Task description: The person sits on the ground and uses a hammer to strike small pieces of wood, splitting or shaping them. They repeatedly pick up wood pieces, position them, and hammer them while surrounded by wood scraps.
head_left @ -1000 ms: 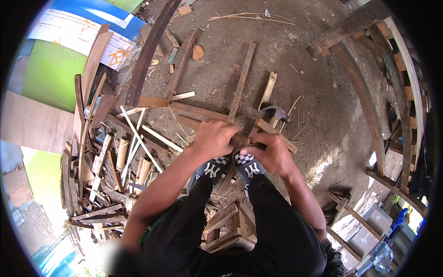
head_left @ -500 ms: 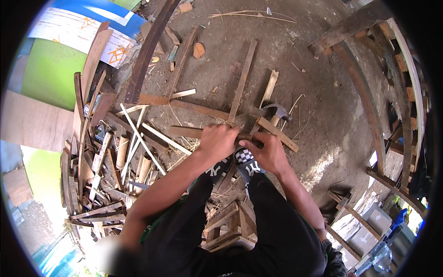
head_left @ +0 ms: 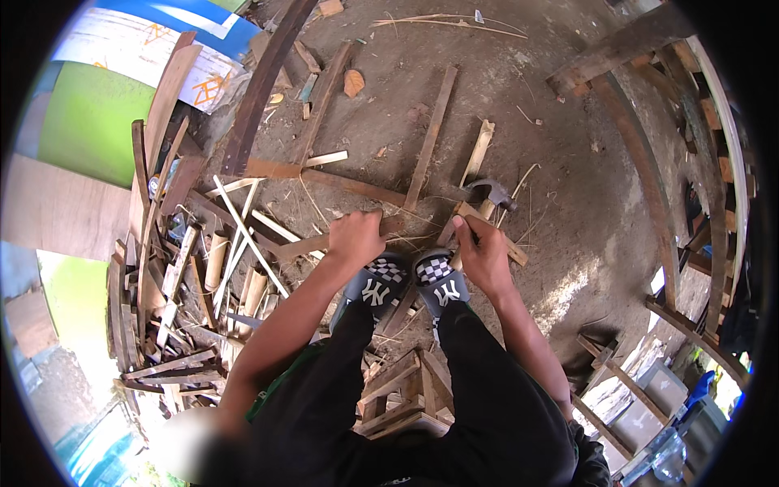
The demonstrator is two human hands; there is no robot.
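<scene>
The left hand (head_left: 357, 238) hides a wooden strip's (head_left: 304, 246) middle; the right hand (head_left: 487, 253) and a short batten (head_left: 514, 252) cover part of the hammer (head_left: 495, 193). Toward seven o'clock, a pale patch (head_left: 185, 442) blurs; at eleven, a dark beam (head_left: 264, 97) leaves the picture.

Black trousers (head_left: 503, 390) at lower middle; near centre, grey slippers (head_left: 393, 294) with white emblems (head_left: 447, 293) and checked black-and-white socks (head_left: 434, 266).
</scene>
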